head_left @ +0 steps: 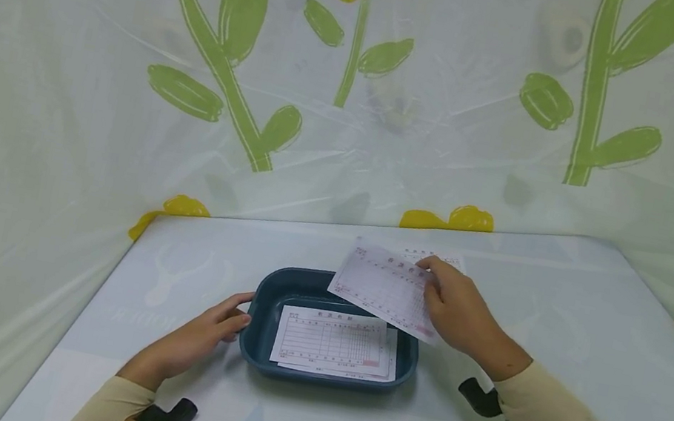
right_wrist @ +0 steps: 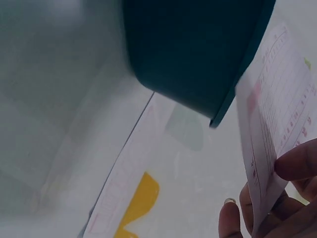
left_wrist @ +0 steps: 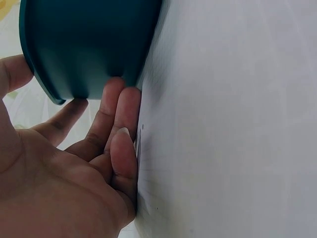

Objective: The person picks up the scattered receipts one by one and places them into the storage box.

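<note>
A dark teal plastic basin stands on the table, with printed paper forms lying overlapped inside. My left hand is at the basin's left end; in the left wrist view its fingertips touch the outer wall and rim. Between thumb and fingers, my right hand pinches a printed form by its right side. That form is tilted over the basin's back right corner, hiding part of the rim. In the right wrist view the pinched form hangs beside the rim.
Behind the right hand another printed sheet lies on the white table, partly covered. A flowered plastic curtain rises at the table's back edge. Black straps sit at both wrists, over beige sleeves.
</note>
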The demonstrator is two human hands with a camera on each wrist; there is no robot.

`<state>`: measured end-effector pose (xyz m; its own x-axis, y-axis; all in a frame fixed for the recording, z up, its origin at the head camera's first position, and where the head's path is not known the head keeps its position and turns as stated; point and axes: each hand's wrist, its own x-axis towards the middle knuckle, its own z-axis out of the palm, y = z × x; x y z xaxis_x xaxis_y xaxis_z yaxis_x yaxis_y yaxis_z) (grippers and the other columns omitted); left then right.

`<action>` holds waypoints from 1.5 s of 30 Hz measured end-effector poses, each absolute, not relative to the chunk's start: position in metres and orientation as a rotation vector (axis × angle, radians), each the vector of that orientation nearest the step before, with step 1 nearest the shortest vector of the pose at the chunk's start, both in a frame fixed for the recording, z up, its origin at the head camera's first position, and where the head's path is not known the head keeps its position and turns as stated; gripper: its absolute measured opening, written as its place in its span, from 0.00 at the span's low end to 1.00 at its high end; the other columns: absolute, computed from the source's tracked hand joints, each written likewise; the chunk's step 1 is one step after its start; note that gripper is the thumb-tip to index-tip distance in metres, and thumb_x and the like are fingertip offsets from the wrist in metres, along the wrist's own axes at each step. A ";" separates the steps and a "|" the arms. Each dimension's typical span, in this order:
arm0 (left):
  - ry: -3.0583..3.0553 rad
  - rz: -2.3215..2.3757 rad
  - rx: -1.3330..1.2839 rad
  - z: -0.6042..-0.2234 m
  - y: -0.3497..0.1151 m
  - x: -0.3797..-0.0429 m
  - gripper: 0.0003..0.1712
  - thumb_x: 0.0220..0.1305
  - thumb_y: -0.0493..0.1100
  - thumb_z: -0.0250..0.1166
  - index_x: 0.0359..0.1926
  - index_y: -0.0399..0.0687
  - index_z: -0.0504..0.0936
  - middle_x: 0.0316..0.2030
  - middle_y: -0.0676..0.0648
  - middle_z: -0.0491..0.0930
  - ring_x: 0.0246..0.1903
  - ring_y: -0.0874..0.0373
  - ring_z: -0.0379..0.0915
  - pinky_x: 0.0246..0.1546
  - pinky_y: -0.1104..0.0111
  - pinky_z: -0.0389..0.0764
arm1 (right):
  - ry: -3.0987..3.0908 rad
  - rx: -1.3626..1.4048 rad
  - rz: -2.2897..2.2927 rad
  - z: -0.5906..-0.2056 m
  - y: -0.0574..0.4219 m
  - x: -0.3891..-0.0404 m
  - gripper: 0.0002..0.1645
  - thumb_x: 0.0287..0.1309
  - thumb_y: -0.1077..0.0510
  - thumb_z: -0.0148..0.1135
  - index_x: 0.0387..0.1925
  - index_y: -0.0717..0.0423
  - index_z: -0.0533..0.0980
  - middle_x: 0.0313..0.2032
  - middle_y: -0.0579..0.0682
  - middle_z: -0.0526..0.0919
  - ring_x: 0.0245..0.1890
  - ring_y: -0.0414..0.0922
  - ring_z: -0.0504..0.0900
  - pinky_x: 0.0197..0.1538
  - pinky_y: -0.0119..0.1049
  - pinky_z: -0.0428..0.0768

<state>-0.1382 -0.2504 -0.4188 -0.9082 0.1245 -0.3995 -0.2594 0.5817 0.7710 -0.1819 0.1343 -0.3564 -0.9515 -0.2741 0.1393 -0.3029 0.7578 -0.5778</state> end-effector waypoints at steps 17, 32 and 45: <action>2.404 1.271 -0.122 -0.417 -0.252 -0.135 0.32 0.73 0.63 0.52 0.74 0.69 0.60 0.63 0.44 0.72 0.57 0.44 0.73 0.62 0.35 0.64 | -2.875 0.625 0.992 -0.367 0.103 -0.181 0.18 0.68 0.67 0.50 0.57 0.62 0.73 0.47 0.55 0.81 0.34 0.44 0.76 0.34 0.32 0.74; 2.388 1.312 -0.104 -0.418 -0.253 -0.138 0.33 0.73 0.61 0.53 0.75 0.65 0.59 0.62 0.42 0.72 0.56 0.45 0.72 0.62 0.38 0.66 | -2.919 0.750 1.003 -0.380 0.079 -0.188 0.16 0.70 0.66 0.48 0.55 0.59 0.74 0.51 0.52 0.83 0.39 0.42 0.78 0.43 0.35 0.76; 2.385 1.314 -0.122 -0.417 -0.250 -0.140 0.32 0.72 0.62 0.53 0.74 0.67 0.61 0.61 0.44 0.73 0.55 0.46 0.72 0.63 0.38 0.65 | -2.964 0.789 0.811 -0.388 0.066 -0.189 0.17 0.69 0.67 0.50 0.55 0.57 0.76 0.53 0.52 0.84 0.51 0.43 0.82 0.57 0.45 0.80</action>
